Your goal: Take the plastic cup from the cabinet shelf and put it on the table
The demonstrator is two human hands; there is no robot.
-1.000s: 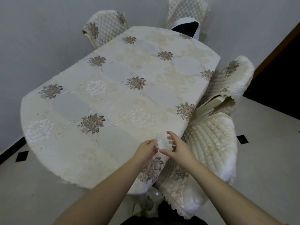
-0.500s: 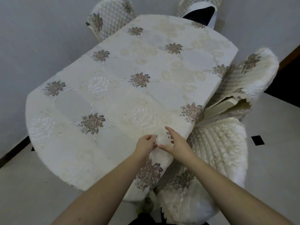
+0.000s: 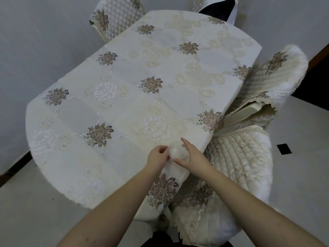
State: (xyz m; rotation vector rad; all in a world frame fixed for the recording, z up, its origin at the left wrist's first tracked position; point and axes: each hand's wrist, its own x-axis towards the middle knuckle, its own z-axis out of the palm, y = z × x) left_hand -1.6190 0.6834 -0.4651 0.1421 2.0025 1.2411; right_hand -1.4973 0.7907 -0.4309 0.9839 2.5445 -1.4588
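Observation:
A small clear plastic cup (image 3: 177,152) sits between both hands, near the front right edge of the table (image 3: 124,104). The table wears a cream cloth with brown flower patterns. My left hand (image 3: 157,157) grips the cup's left side with curled fingers. My right hand (image 3: 191,155) holds its right side, thumb below and index finger stretched out above. I cannot tell whether the cup's base touches the cloth. The cabinet is out of view.
Quilted cream chairs surround the table: one at my right (image 3: 240,166), another behind it (image 3: 276,73), two at the far end (image 3: 115,15). A grey wall runs along the left. Pale floor tiles with small black squares (image 3: 284,148) lie on the right.
Both hands have carried the cup forward from the table's hanging edge onto the tabletop area. The view has shifted closer over the table.

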